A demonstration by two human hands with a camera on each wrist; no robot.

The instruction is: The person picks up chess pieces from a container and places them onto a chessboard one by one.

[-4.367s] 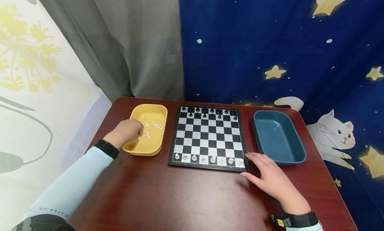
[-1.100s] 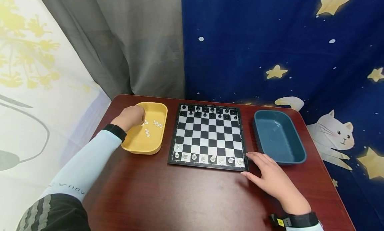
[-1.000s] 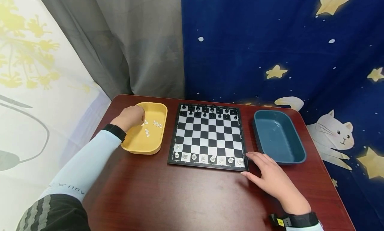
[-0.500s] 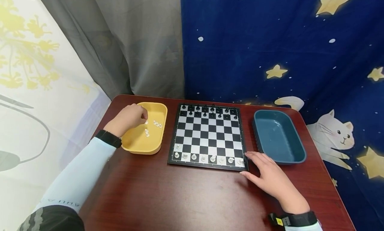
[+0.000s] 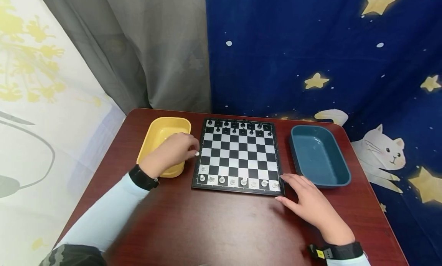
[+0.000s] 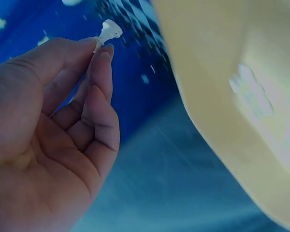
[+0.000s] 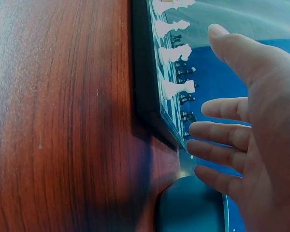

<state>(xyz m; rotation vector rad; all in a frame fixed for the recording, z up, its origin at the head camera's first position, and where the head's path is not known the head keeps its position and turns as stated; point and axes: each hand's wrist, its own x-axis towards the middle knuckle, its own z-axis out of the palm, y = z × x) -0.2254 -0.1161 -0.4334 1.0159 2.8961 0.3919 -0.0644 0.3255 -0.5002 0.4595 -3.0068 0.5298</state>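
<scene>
My left hand (image 5: 172,152) pinches a small white chess piece (image 6: 108,33) between thumb and fingertips, hovering at the left edge of the chessboard (image 5: 238,156), just right of the yellow tray (image 5: 155,137). The piece (image 5: 197,153) shows as a white dot at my fingertips. Black pieces (image 5: 238,128) fill the board's far rows; white pieces (image 5: 238,180) line the near row, with one white pawn (image 5: 203,168) ahead of them. My right hand (image 5: 312,206) rests flat on the table by the board's near right corner, fingers straight (image 7: 222,145).
An empty dark blue tray (image 5: 319,156) stands right of the board. The red-brown wooden table (image 5: 214,227) has rounded far corners. Curtains hang close behind: grey at the left, blue with stars and a cat at the right.
My left hand has lifted out of the yellow tray with a white piece and moved right to the board's left edge. One more white pawn stands on the board than 4.4 s ago.
</scene>
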